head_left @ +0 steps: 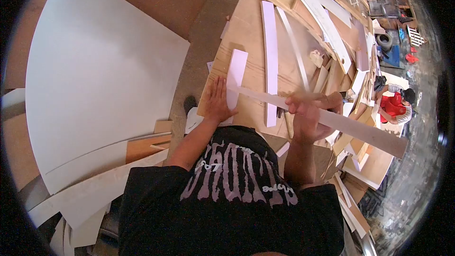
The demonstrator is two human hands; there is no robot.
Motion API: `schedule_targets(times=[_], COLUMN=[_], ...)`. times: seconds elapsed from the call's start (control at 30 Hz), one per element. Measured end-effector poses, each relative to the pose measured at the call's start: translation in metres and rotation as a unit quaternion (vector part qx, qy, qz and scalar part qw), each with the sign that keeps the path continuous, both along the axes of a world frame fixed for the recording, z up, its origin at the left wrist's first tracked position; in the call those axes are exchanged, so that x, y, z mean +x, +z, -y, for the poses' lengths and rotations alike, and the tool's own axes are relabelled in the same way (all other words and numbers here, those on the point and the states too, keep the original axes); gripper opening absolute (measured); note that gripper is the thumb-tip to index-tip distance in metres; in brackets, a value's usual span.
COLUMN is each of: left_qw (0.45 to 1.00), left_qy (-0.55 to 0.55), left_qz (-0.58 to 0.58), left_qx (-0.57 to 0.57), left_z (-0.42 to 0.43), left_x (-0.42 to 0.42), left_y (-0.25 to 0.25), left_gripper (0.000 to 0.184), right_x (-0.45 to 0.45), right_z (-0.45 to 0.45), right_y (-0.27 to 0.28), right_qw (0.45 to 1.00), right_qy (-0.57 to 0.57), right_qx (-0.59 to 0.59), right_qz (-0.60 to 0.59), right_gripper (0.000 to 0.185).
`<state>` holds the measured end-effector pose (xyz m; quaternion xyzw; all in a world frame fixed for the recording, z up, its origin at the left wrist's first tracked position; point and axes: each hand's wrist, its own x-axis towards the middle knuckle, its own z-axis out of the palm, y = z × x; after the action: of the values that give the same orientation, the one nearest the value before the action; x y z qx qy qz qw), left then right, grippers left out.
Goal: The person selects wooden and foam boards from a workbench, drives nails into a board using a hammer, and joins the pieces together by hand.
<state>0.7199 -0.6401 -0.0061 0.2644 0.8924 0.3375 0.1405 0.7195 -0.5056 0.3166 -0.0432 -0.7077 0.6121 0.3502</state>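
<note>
My left hand (218, 100) lies with its fingers spread beside a short white board (237, 68) on the plywood table (253, 33), its thumb on the board. My right hand (313, 114), slightly blurred, is wrapped round a long narrow strip (360, 132). The strip's far end reaches over the short board near my left hand, and its wider end points out to the right. Between the two hands a longer white board (270, 61) lies on the table, passing under the strip.
A large white panel (104, 71) stands at the left. Offcuts and long boards (322, 19) are piled at the table's right side. Farther right, a person in red (392, 104) bends over another work surface. More boards (90, 204) lie at the lower left.
</note>
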Motion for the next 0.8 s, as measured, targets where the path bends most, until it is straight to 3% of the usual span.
schedule_targets(times=[0.2, 0.67, 0.8], left_qw=[1.0, 1.0, 1.0], left_qy=[0.0, 0.0, 0.007], left_qz=[-0.005, -0.022, 0.007], left_qx=[-0.009, -0.018, -0.008], left_z=[0.0, -0.001, -0.004], left_x=[0.0, -0.001, -0.004], left_y=[0.002, 0.005, 0.008], left_gripper=[0.13, 0.133, 0.127], right_x=[-0.002, 0.005, 0.0], right_z=[-0.006, -0.003, -0.004], right_y=[-0.01, 0.0, -0.002], right_qw=[0.999, 0.999, 0.998], right_qy=[0.048, 0.041, 0.057], right_qx=[-0.009, 0.027, 0.024], right_qz=[-0.021, -0.011, -0.003], right_gripper=[0.029, 0.027, 0.027])
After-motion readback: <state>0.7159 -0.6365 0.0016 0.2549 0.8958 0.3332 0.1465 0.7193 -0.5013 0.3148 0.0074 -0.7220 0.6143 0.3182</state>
